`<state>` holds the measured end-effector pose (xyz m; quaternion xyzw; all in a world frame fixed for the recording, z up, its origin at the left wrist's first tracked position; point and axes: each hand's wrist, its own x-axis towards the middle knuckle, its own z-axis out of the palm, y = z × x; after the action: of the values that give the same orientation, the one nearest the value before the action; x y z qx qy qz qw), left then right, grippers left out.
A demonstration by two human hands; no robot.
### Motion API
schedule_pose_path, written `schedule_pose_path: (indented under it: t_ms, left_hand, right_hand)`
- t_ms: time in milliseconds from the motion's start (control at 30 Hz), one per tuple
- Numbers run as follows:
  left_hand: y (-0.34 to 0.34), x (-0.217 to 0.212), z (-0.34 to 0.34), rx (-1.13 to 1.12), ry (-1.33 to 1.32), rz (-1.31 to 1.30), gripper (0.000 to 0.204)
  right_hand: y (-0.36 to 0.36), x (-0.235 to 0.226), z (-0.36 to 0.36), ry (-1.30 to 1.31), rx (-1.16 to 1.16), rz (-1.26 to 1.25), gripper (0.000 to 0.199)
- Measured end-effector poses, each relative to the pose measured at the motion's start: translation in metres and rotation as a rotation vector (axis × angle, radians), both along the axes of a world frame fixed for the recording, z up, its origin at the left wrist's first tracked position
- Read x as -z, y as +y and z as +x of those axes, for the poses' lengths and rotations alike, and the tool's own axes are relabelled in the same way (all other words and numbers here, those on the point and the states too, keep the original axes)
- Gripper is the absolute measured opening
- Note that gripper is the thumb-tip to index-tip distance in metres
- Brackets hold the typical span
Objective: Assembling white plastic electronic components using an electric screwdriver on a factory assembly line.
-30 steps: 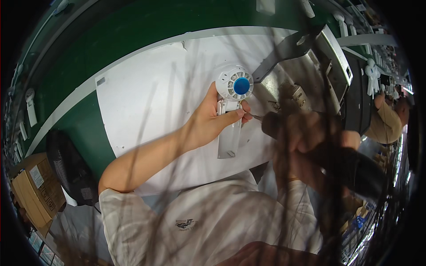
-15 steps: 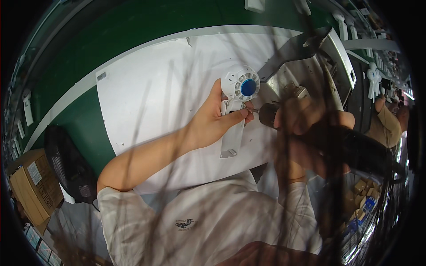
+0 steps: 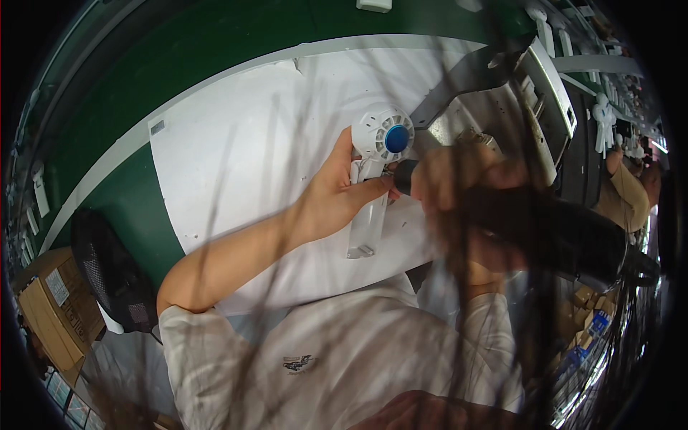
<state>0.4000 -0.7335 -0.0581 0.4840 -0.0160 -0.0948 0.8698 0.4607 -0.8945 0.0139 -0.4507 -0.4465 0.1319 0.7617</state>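
A white handheld fan (image 3: 368, 132) with a round vented head and a blue centre disc lies over the white sheet, its long handle pointing toward me. My left hand (image 3: 331, 201) is closed around the handle just below the head, thumb across its front. My right hand (image 3: 448, 185) grips a black electric screwdriver (image 3: 573, 240) lying nearly level, its tip end at the fan's neck beside my left thumb. Dark hair strands blur much of the right hand, and the contact point of the bit is hidden.
The white sheet (image 3: 236, 172) covers a green table (image 3: 129, 179). At right stand a metal tray (image 3: 548, 161) and a dark bent strip (image 3: 466, 80). More white fans (image 3: 605, 118) sit beyond. A black mesh bag (image 3: 107, 265) and cardboard box (image 3: 61, 308) are at left.
My right hand and the screwdriver have moved left, closer to the fan's neck, and the bit that showed before is now mostly hidden. The fan shifts slightly left in the picture.
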Motion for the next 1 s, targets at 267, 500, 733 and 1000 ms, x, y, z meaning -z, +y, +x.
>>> schedule_pose_path:
  t_ms: [267, 500, 733, 1000]
  left_hand:
    - [-0.001, -0.002, 0.001, 0.028, 0.028, -0.004, 0.049]
    - [-0.005, -0.004, 0.005, 0.075, 0.096, -0.173, 0.044]
    - [-0.007, -0.004, 0.004, 0.044, 0.077, -0.130, 0.045]
    - [-0.009, -0.006, 0.000, -0.042, -0.047, 0.015, 0.052]
  right_hand:
    - [-0.016, -0.012, 0.006, 0.081, -0.050, -0.126, 0.037]
    - [-0.030, -0.044, -0.009, -0.347, 0.485, 0.204, 0.066]
    - [-0.026, -0.043, -0.016, -0.212, 0.413, 0.142, 0.071]
    - [0.015, -0.013, -0.022, -0.015, 0.185, 0.242, 0.071]
